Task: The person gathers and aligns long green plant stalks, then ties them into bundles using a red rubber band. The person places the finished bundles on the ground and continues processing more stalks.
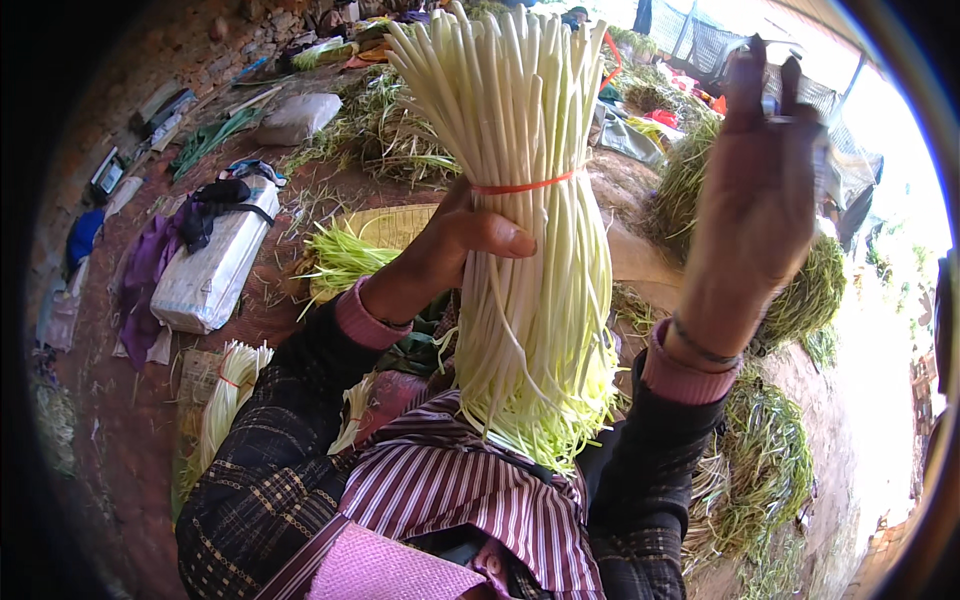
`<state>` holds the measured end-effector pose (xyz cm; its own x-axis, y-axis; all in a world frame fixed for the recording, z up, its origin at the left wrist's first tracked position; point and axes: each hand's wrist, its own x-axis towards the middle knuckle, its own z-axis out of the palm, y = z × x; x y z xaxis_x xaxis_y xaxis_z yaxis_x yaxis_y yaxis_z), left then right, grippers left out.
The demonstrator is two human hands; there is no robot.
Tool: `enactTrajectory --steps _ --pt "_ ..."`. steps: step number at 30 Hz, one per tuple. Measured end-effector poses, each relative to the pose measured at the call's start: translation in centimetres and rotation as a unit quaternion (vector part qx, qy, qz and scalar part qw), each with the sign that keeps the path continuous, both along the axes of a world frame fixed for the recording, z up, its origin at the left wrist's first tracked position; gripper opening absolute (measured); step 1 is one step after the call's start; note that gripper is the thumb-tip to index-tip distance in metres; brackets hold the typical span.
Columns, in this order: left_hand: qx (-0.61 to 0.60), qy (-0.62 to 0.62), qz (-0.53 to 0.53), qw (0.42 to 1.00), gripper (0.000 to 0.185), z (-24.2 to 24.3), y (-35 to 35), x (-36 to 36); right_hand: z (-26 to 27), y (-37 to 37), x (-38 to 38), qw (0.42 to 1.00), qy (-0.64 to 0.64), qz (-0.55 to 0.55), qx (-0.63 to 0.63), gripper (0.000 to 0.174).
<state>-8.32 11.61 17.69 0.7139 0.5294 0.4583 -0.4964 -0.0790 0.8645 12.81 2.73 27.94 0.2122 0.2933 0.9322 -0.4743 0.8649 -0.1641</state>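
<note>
My left hand (484,236) grips a thick bunch of pale garlic chives (536,300), its thumb across the front just below a red band (525,185). The bunch stands upright before my chest, whitish stalk ends on top and yellow-green tips hanging down. A red strip (616,64) shows beside its upper right edge. Raised to the right, apart from the bunch, is my right hand (765,180). It is blurred, with fingers apart and nothing visible in them. Another tied bunch (229,394) lies on the ground at my left.
Loose yellow-green chives (349,259) lie by a yellowish basket (390,225). A white foam box (217,262) with dark cloth on it and purple cloth (150,281) beside it stands to the left. Heaps of grassy leaves (765,457) spread along the right. A whitish sack (300,118) lies behind.
</note>
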Motion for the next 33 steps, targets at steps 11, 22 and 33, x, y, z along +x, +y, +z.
enactTrajectory --steps 11,22,33 --pt "-0.048 -0.026 0.032 0.998 0.07 -1.7 1.2 -0.7 -7.6 -3.6 -2.7 0.893 -0.166 -0.289 -0.303 0.016" --pt "-0.075 -0.036 -0.019 0.996 0.071 -2.2 1.4 -0.9 -9.4 -2.0 -4.2 0.844 -0.267 -0.231 -0.404 0.011" --pt "-0.079 -0.03 -0.019 0.996 0.065 -2.3 1.9 -0.5 -10.0 -4.4 -4.3 0.905 -0.206 -0.107 -0.357 0.009"
